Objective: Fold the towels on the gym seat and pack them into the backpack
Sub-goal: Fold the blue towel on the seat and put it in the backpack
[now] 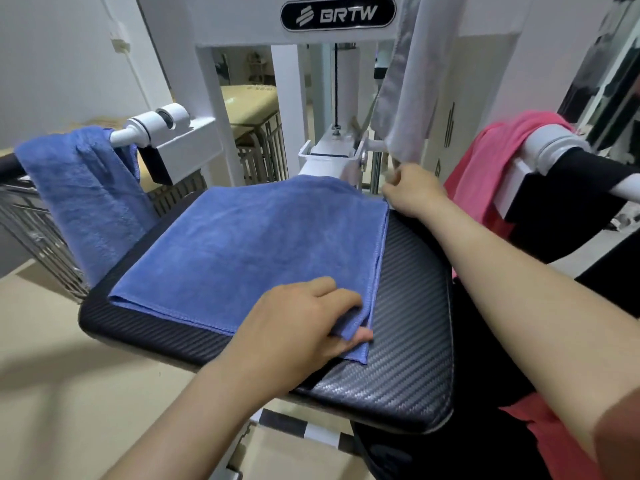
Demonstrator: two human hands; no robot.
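A blue towel [249, 247] lies folded over, spread flat on the black padded gym seat [412, 323]. My left hand [308, 320] pinches the towel's near right corner, thumb under the cloth. My right hand [412, 192] grips the far right corner at the seat's back edge. A second blue towel [86, 202] hangs over the left handle bar. A pink towel [485, 168] is draped over the right handle bar. A grey-white towel [408, 91] hangs from the machine frame above my right hand. No backpack is clearly visible.
The white machine frame [242, 29] rises behind the seat, with a cable and bracket [336, 147] at the centre. A metal rack [41, 237] stands at the left. Dark and pink fabric [540, 441] lies low at the right, beside the seat.
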